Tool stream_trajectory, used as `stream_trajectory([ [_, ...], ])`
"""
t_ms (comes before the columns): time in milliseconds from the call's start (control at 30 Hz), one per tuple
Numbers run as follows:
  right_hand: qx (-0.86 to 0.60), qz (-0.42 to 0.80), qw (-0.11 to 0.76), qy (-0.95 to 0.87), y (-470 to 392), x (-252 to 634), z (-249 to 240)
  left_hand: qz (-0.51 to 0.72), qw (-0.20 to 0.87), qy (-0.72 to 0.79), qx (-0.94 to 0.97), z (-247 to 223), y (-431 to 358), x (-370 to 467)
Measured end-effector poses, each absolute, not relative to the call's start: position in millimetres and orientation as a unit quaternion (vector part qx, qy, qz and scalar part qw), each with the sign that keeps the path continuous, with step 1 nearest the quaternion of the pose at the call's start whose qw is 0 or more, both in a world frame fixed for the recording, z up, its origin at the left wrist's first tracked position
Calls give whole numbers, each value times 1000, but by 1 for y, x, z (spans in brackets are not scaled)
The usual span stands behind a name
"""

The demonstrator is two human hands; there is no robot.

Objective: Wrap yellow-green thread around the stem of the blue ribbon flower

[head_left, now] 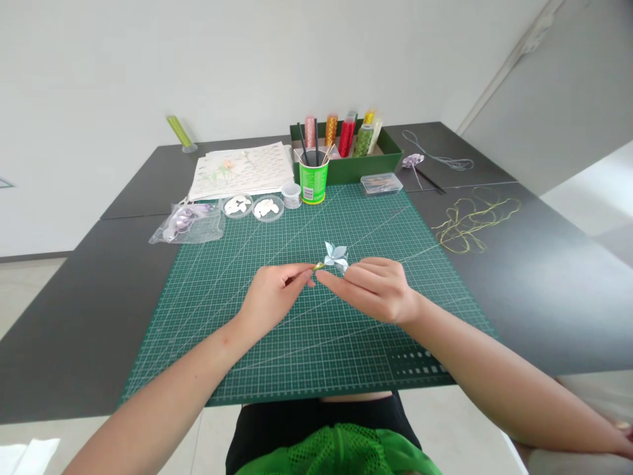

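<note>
My left hand [277,287] is closed in a pinch on the green-wrapped stem [319,266] of a small artificial flower. Its pale blue petals [336,254] point away to the right, just above the cutting mat. Close against the flower is my right hand [373,287], with its index finger stretched to the stem and the other fingers curled. From a loose tangle of yellow-green thread [469,227] on the right, a thin strand runs across the mat toward my right hand. The curled fingers hide where the strand is gripped.
The green cutting mat [297,356] lies on a dark table [554,284]. Behind it stand a green cup [313,181] with sticks, a box [368,168] of thread spools, and a clear case [381,183]. Dishes of white petals [268,208], a plastic bag [190,223] and paper sheets [267,173] lie left.
</note>
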State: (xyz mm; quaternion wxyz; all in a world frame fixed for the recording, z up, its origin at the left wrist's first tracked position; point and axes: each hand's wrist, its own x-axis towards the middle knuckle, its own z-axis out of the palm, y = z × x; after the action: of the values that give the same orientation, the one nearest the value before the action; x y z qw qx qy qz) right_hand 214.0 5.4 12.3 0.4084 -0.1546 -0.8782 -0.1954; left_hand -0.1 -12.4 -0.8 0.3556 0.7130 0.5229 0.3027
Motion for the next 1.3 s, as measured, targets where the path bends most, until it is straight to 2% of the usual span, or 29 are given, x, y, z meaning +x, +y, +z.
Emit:
stream_trajectory([
  [433,-220,-139,394,-881,12,221,11,215,205,450,842,-3,-22,3],
  [667,-266,-55,387,-881,18,223,6,197,154,426,870,-8,-23,3],
  [800,-297,39,378,-876,23,224,3,203,142,413,877,-9,-24,4],
  [1067,-365,385,307,-790,42,233,-1,229,174,373,882,-5,-29,4],
  [1300,-371,478,287,-743,45,226,-13,330,197,407,829,5,-29,2],
])
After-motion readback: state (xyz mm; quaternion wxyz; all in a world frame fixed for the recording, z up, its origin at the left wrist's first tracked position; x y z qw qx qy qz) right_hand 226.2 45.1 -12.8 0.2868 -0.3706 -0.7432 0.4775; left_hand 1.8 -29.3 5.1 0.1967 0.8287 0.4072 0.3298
